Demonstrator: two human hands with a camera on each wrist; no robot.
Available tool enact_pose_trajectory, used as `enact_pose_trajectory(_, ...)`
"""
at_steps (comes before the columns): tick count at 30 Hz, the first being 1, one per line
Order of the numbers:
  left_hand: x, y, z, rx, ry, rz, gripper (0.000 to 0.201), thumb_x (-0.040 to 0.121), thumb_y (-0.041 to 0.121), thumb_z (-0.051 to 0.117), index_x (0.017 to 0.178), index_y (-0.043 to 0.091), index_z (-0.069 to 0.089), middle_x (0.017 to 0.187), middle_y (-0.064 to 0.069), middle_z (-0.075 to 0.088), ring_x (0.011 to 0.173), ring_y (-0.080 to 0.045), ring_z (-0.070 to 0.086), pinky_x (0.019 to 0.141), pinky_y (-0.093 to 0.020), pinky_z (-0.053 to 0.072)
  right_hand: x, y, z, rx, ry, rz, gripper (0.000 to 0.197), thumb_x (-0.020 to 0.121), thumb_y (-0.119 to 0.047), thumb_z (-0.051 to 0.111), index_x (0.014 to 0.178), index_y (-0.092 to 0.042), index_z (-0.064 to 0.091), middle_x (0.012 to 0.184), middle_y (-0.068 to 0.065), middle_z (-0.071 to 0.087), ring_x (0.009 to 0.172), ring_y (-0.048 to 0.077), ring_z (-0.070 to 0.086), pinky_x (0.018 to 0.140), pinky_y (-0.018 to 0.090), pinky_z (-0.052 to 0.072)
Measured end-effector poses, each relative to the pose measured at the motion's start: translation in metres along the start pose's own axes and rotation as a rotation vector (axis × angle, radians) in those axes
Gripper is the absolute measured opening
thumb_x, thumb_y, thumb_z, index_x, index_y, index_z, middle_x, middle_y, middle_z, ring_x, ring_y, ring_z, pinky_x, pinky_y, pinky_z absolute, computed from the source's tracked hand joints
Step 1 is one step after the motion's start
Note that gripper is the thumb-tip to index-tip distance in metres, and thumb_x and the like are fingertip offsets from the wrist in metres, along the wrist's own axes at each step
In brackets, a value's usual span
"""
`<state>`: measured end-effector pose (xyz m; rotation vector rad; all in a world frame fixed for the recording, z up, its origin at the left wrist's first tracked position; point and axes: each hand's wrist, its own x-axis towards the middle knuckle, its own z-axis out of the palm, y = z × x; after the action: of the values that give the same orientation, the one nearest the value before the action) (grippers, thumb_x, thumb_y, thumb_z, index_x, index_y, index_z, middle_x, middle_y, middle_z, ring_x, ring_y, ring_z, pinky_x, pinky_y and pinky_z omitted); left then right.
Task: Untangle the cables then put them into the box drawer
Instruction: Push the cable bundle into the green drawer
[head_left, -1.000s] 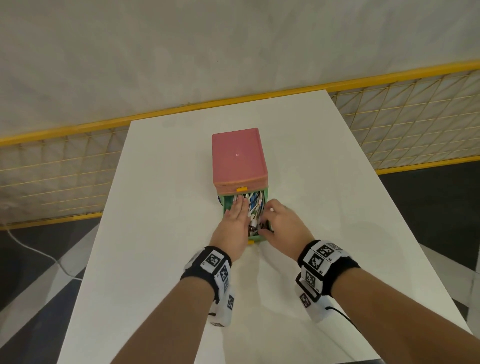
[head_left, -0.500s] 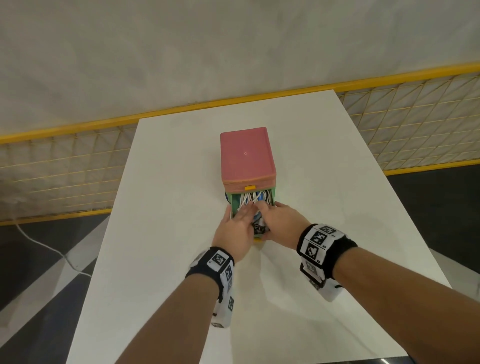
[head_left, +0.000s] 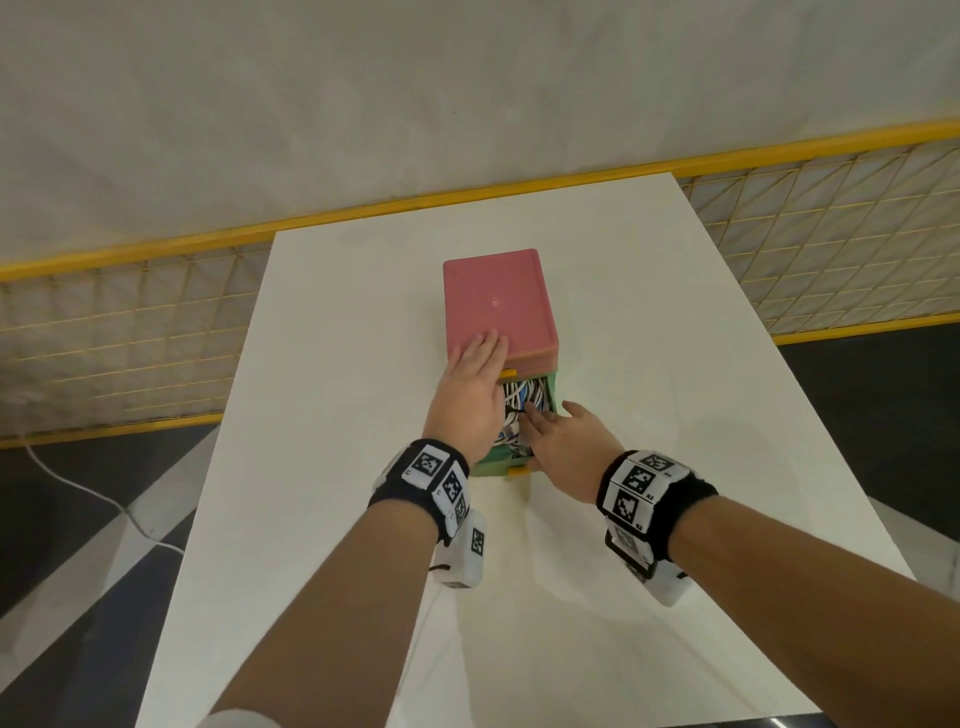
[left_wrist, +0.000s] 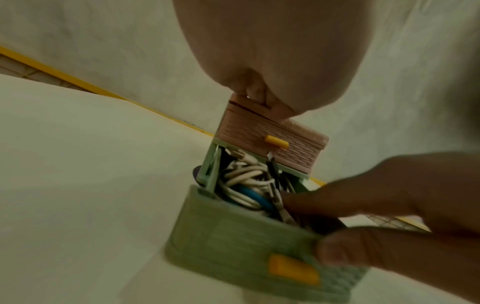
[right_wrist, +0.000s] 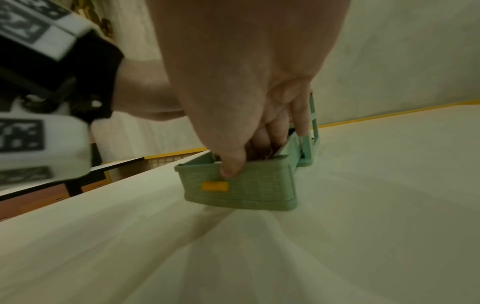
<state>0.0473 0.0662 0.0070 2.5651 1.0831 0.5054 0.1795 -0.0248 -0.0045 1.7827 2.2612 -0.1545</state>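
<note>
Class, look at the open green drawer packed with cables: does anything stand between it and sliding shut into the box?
Yes. The right hand has fingers down among the cables inside the green drawer, its thumb on the drawer front. Cables look heaped near the pink drawer above and may catch.

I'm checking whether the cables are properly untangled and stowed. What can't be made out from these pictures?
- Whether the cables are untangled: in the left wrist view they overlap in a heap; in the head view both hands cover part of the green drawer.
- Drawer floor: hidden under cables.
- Right hand fingertips: inside the drawer, so any grip on a cable is unseen.
- Pink drawer contents: closed.
</note>
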Motion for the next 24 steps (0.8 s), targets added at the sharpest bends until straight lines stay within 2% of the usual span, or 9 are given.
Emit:
enact_pose_trajectory(5, 0.003, -0.006, -0.004, -0.096, -0.039, -0.014, 0.054, 0.095, -0.001, 0.038, 0.148, 0.007, 0.033, 0.156, -0.009, 0.029, 0.147, -0.022, 0.022, 0.122, -0.037, 0.009, 0.017, 0.002, -0.014, -0.025, 0.04, 0.022, 0.048, 0.099, -0.026, 0.034, 0.139, 0.0, 0.033, 0.149, 0.021, 0.035, 0.125, 0.03, 0.05, 0.101, 0.043, 0.033)
enact_pose_trajectory(8, 0.004, -0.007, -0.01, -0.139, -0.074, -0.019, 0.055, 0.095, -0.005, 0.036, 0.148, 0.009, 0.033, 0.157, -0.007, 0.029, 0.147, -0.02, 0.021, 0.122, -0.036, 0.009, 0.021, 0.006, -0.018, -0.002, 0.049, 0.067, 0.041, 0.097, -0.022, 0.036, 0.132, -0.004, 0.042, 0.139, 0.014, 0.047, 0.117, 0.028, 0.054, 0.093, 0.041, 0.034)
enact_pose_trajectory(11, 0.004, -0.008, -0.012, -0.179, -0.091, -0.038, 0.055, 0.095, -0.006, 0.035, 0.148, 0.011, 0.033, 0.157, -0.005, 0.027, 0.147, -0.016, 0.02, 0.122, -0.033, 0.008, 0.022, 0.01, -0.027, 0.051, 0.026, 0.092, 0.029, 0.095, -0.026, 0.043, 0.118, -0.012, 0.053, 0.124, 0.004, 0.059, 0.109, 0.024, 0.058, 0.098, 0.041, 0.032)
enact_pose_trajectory(13, 0.006, -0.008, -0.013, -0.187, -0.087, -0.045, 0.055, 0.096, -0.007, 0.034, 0.148, 0.011, 0.033, 0.157, -0.004, 0.027, 0.147, -0.015, 0.02, 0.122, -0.032, 0.007, 0.024, 0.008, -0.027, 0.143, 0.146, 0.087, 0.023, 0.088, -0.017, 0.051, 0.108, -0.013, 0.061, 0.113, 0.004, 0.066, 0.104, 0.026, 0.061, 0.102, 0.037, 0.031)
enact_pose_trajectory(14, 0.007, -0.007, -0.014, -0.185, -0.089, -0.044, 0.056, 0.096, -0.007, 0.034, 0.148, 0.011, 0.033, 0.157, -0.004, 0.027, 0.147, -0.015, 0.02, 0.122, -0.031, 0.006, 0.025, 0.005, -0.024, 0.211, 0.224, 0.057, 0.029, 0.084, -0.01, 0.054, 0.112, -0.01, 0.061, 0.113, 0.008, 0.067, 0.105, 0.028, 0.061, 0.102, 0.037, 0.033)
enact_pose_trajectory(17, 0.007, -0.007, -0.012, -0.188, -0.093, -0.042, 0.056, 0.095, -0.008, 0.032, 0.148, 0.01, 0.033, 0.157, -0.005, 0.027, 0.147, -0.016, 0.019, 0.122, -0.029, 0.004, 0.023, -0.007, -0.013, 0.375, 0.235, -0.025, 0.06, 0.08, 0.009, 0.049, 0.138, -0.005, 0.041, 0.138, 0.016, 0.05, 0.11, 0.033, 0.059, 0.099, 0.04, 0.044)
enact_pose_trajectory(19, 0.006, -0.007, -0.012, -0.186, -0.092, -0.046, 0.056, 0.095, -0.008, 0.033, 0.148, 0.01, 0.033, 0.157, -0.005, 0.027, 0.147, -0.016, 0.019, 0.122, -0.03, 0.005, 0.019, -0.014, -0.013, 0.393, 0.16, -0.001, 0.07, 0.083, 0.012, 0.043, 0.147, -0.008, 0.025, 0.153, 0.013, 0.031, 0.11, 0.034, 0.057, 0.098, 0.038, 0.043)
enact_pose_trajectory(22, 0.007, -0.005, -0.015, -0.182, -0.12, -0.057, 0.056, 0.095, -0.007, 0.033, 0.148, 0.01, 0.032, 0.158, -0.006, 0.026, 0.148, -0.017, 0.018, 0.122, -0.032, 0.007, 0.018, -0.016, -0.025, 0.353, 0.078, 0.018, 0.072, 0.087, 0.01, 0.039, 0.15, -0.01, 0.01, 0.157, 0.01, 0.02, 0.117, 0.032, 0.053, 0.096, 0.034, 0.042)
enact_pose_trajectory(24, 0.009, -0.004, -0.018, -0.19, -0.142, -0.065, 0.055, 0.095, -0.006, 0.032, 0.148, 0.01, 0.031, 0.158, -0.006, 0.025, 0.148, -0.016, 0.017, 0.122, -0.031, 0.006, 0.021, -0.012, -0.032, 0.294, -0.017, 0.01, 0.073, 0.088, 0.011, 0.038, 0.15, -0.009, 0.005, 0.157, 0.011, 0.019, 0.114, 0.031, 0.056, 0.09, 0.036, 0.045)
